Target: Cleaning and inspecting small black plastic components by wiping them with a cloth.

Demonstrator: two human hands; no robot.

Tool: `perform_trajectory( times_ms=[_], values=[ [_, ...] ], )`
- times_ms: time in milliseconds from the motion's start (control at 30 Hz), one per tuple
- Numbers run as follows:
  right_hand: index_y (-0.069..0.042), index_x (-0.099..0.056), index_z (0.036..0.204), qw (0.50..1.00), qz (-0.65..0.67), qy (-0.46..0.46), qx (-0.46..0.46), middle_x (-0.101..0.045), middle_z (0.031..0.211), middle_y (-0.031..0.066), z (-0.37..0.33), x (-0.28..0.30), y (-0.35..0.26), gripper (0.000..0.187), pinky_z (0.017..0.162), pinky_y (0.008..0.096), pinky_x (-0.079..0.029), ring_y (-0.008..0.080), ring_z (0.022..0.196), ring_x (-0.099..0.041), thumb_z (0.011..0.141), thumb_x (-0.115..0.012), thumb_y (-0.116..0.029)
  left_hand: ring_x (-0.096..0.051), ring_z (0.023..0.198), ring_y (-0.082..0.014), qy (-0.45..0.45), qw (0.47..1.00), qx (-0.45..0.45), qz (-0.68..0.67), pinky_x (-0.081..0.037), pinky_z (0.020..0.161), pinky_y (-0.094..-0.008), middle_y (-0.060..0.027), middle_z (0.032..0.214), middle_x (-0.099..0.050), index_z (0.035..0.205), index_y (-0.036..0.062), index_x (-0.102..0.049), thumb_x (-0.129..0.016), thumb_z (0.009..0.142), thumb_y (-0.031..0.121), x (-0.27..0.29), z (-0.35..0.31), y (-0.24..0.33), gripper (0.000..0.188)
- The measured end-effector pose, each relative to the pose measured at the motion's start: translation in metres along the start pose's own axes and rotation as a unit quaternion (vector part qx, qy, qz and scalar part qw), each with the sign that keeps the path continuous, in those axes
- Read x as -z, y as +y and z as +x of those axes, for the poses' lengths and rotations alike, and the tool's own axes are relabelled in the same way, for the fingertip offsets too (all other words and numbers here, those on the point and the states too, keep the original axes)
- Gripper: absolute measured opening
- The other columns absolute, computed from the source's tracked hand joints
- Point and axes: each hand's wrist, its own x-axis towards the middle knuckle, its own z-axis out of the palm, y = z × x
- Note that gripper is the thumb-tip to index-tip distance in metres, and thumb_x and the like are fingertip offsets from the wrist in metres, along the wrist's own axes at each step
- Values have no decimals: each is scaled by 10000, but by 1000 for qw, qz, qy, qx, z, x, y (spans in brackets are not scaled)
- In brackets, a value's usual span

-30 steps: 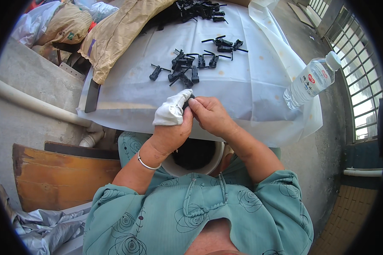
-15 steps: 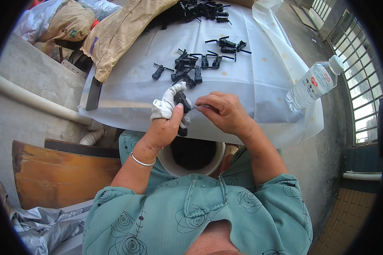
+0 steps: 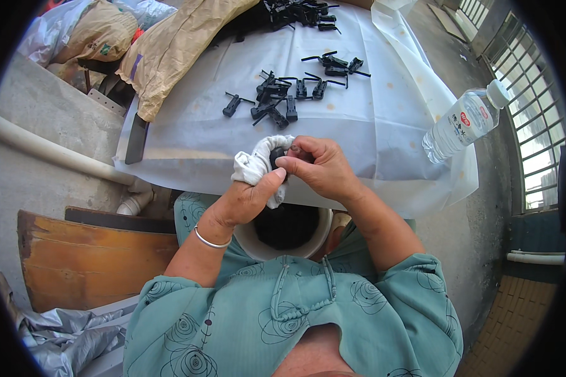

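Note:
A small black plastic part (image 3: 277,157) is gripped in my left hand (image 3: 256,191), whose fingers are wrapped in a white cloth glove (image 3: 251,164) while the thumb is bare. My right hand (image 3: 324,164) meets it there, thumb and fingers pinched against the part; what the pinch holds is hidden. Just beyond my hands lies a loose group of similar black parts (image 3: 273,100) with thin arms sticking out. Below, between my knees, stands a white bucket (image 3: 326,235) with dark contents.
The table has a white plastic sheet (image 3: 195,132) over it. More black parts (image 3: 302,12) are heaped at its far side beside a brown paper sack (image 3: 176,56). A clear water bottle (image 3: 462,125) stands at the right edge. At left are a pipe (image 3: 50,154) and wooden board (image 3: 94,261).
My hands have come together: the right moved left onto the black part, and the left shifted slightly right. A thin piece seen in the right fingers before is now hidden.

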Motion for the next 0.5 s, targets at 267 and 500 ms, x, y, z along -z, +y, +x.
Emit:
perform_trajectory(
  times_ms=[267, 500],
  values=[
    [-29, -543, 765, 997, -63, -54, 2, -447, 603, -16, 1, 13, -14, 226, 509, 230, -348, 76, 554, -390, 889, -565, -216, -382, 535, -28, 37, 999, -17, 10, -326, 456, -169, 14, 761, -470, 1198, 44, -396, -425, 888, 75, 7, 2, -6, 313],
    [-4, -546, 806, 982, -169, -79, 40, -466, 613, 91, -1, 5, -10, 182, 554, 299, -401, 169, 568, -430, 902, -510, -154, -459, 749, -78, 92, 991, -48, 81, -415, 675, -223, -28, 882, -514, 1097, 2, -455, -422, 839, 14, 4, 4, -10, 260]
  ],
)
